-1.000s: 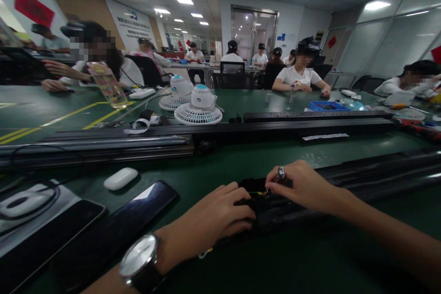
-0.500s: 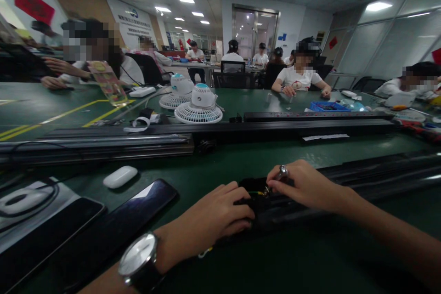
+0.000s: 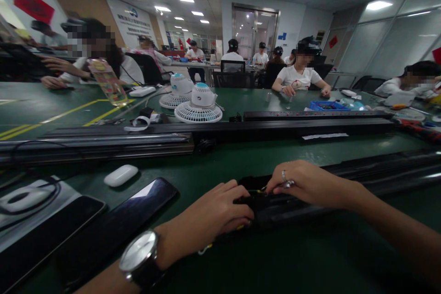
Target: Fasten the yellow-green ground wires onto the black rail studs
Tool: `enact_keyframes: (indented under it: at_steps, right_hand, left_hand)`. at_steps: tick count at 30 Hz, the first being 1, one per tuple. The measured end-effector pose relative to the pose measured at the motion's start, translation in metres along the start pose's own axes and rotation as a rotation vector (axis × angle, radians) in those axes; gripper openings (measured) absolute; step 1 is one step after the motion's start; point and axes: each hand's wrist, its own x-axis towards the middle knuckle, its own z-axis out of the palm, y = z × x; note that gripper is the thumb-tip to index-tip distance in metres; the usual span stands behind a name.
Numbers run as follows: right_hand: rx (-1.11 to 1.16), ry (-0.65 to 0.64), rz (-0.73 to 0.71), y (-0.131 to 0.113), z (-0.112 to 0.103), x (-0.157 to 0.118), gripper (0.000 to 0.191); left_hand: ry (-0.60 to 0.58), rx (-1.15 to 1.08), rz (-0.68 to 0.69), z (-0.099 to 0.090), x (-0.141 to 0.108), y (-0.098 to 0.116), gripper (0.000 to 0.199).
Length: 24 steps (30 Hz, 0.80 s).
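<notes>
My left hand, with a watch on its wrist, curls its fingers over the near end of a long black bar. The thumb is hidden. Just right of it, my right hand is closed in a pinch above the bar, palm turned down and rings on its fingers. What the pinch holds is hidden by the fingertips. A short yellow-green wire runs between the two hands in the dark end of the bar. A white and yellow wire end pokes out below my left hand.
Left of my hands lie a dark phone, a white earbud case and a black tablet-like slab. Further back are more long bars, white fans and a blue tray. Co-workers sit around the table.
My right hand has turned over and its knuckles have rolled downward. The small shiny metal piece at its fingertips is now mostly covered. My left hand stays on the bar.
</notes>
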Motion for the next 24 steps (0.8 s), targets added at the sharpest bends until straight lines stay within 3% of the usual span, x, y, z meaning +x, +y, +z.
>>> enact_keyframes:
  at_steps: [3,7,12,24]
  right_hand:
    - [-0.006,0.055,-0.001,0.002,-0.003,-0.001,0.021]
    - [0.010,0.188,0.139,0.000,-0.002,0.002,0.017]
    - [0.005,0.259,0.227,-0.001,0.010,0.006,0.016]
    - [-0.039,0.244,0.227,-0.004,0.027,0.010,0.016]
  left_hand:
    - [0.006,-0.004,-0.004,0.000,-0.001,0.001,0.016]
    - [0.019,-0.018,-0.001,0.000,-0.001,0.000,0.015]
    - [0.000,-0.013,-0.015,0.002,-0.001,-0.001,0.015]
    - [0.014,-0.033,-0.023,0.003,-0.001,-0.003,0.009]
